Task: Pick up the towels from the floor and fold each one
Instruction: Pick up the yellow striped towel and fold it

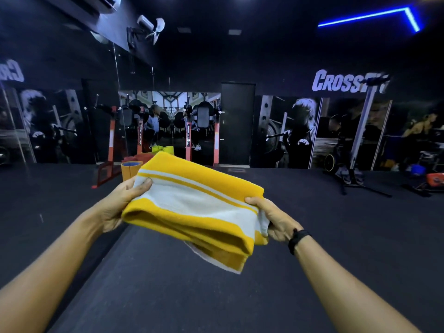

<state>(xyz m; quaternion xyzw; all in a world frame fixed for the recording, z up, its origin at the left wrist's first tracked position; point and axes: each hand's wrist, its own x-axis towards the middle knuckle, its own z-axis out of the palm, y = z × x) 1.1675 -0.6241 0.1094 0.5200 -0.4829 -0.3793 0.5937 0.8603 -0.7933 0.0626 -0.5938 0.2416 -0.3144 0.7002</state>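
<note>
Here the person holds a yellow-and-white striped towel (192, 207) in the air, in front of the chest and well above the dark gym floor (168, 284). The towel is already folded into several layers, so the folding of this one seems almost finished. The left hand (120, 203) grips the left short end, with the thumb on top of the white band and the fingers hidden below. The right hand (271, 217) grips the right end in the same way, its thumb lying over the edge; a black band sits on that wrist. The long axis of the towel goes from left to right between the two hands, and it is a little tilted, the left end farther from the camera. The stripes follow this same axis. One loose corner hangs down under the near edge, so the layers are not fully even. The next move probably calls for one more fold, or for tucking this corner in, and then a place to put the towel. No other towel can be seen on the floor in this view.
</note>
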